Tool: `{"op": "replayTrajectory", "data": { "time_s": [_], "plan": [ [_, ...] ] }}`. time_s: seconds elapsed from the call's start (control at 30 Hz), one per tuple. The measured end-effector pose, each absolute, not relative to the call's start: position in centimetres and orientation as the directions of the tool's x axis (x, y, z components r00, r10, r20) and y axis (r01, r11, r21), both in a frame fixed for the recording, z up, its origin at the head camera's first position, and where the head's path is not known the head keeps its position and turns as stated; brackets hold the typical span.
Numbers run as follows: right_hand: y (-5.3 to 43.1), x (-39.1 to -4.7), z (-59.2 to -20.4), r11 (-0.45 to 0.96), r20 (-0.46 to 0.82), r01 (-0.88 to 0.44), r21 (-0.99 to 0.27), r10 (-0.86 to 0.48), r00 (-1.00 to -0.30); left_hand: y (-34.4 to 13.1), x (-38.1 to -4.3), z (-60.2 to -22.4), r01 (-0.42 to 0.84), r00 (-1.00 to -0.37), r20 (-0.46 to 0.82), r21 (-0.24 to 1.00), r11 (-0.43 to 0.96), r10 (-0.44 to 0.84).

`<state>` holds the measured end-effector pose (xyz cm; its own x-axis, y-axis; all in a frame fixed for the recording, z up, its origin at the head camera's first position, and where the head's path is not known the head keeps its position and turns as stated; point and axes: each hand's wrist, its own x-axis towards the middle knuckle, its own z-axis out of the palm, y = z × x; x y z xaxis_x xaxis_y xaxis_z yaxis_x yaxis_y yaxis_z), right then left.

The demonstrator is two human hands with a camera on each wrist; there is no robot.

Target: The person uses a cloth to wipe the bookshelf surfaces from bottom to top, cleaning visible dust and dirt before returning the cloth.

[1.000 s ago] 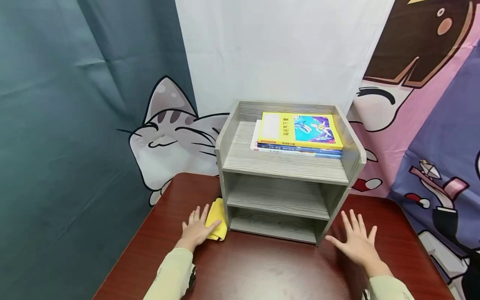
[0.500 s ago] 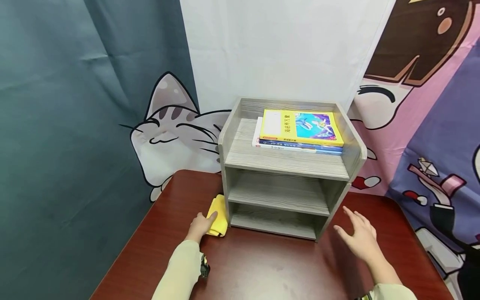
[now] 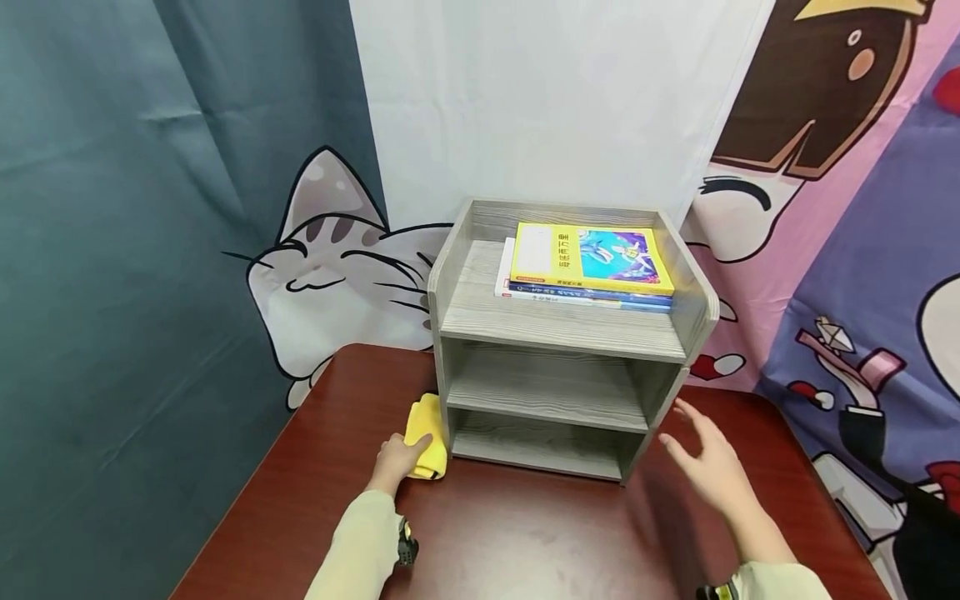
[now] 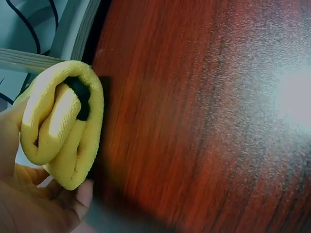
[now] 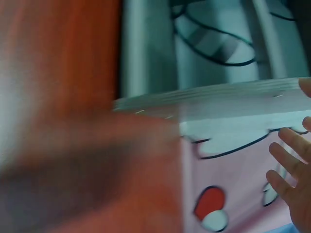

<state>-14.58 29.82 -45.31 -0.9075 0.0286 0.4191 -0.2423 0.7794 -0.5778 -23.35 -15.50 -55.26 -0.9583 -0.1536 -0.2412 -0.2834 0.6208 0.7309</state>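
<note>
Lower left: left hand (image 3: 395, 463) curled round cloth (image 3: 428, 423), folded likely for grip. Lower right: right hand (image 3: 716, 473) spread, empty.

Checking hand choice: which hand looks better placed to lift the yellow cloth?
Probably the left hand: it holds the yellow cloth beside the shelf, while the right hand is empty on the shelf's opposite side.
</note>
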Motion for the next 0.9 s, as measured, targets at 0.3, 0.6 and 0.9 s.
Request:
{"op": "replayTrajectory", "data": {
  "time_s": [0.3,0.6,0.9],
  "plan": [
    [27.6,-17.4,-37.5,0.601,0.614,-0.406,-0.688,0.186,-0.767,-15.9,-23.5,-55.4,-0.322,-0.947,-0.270,0.780,0.537,-0.174],
    [25.6,-20.5,-32.6,0.588,0.747,-0.520,-0.620,0.240,-0.620,-15.4,-23.5,-56.2,-0.241,-0.971,-0.217,0.867,0.435,-0.104],
    [25.4,-22.1,-32.8,0.670,0.837,-0.521,-0.529,0.307,-0.453,-15.2,-22.5,-55.4,-0.159,-0.986,-0.161,0.863,0.479,-0.036]
  ]
}}
